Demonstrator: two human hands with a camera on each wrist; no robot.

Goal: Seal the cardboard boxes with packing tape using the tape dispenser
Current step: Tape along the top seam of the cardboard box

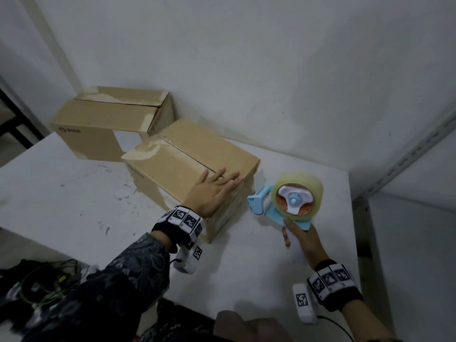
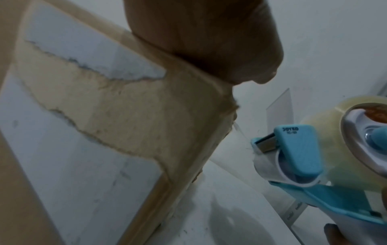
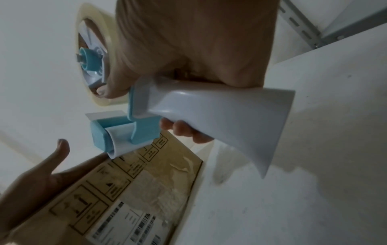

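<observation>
Near the tabletop's (image 1: 74, 193) far edge, your left hand (image 1: 212, 191) presses spread fingers on the nearer cardboard box (image 1: 177, 154) while your right hand (image 1: 302, 239) fingers wrap the tape dispenser (image 1: 283, 203) handle.

I count two cardboard boxes on the table (image 1: 74, 183): the near box (image 1: 187, 154) toward the middle of the table under my left hand (image 1: 212, 191), and the far box (image 1: 108, 119) at the back left corner by the wall. There is one tape dispenser (image 1: 278, 208), carrying one roll of clear tape (image 1: 299, 183), held in my right hand (image 1: 303, 240) near the table's right edge. Two hands, then, each with one marker wristband.
</observation>
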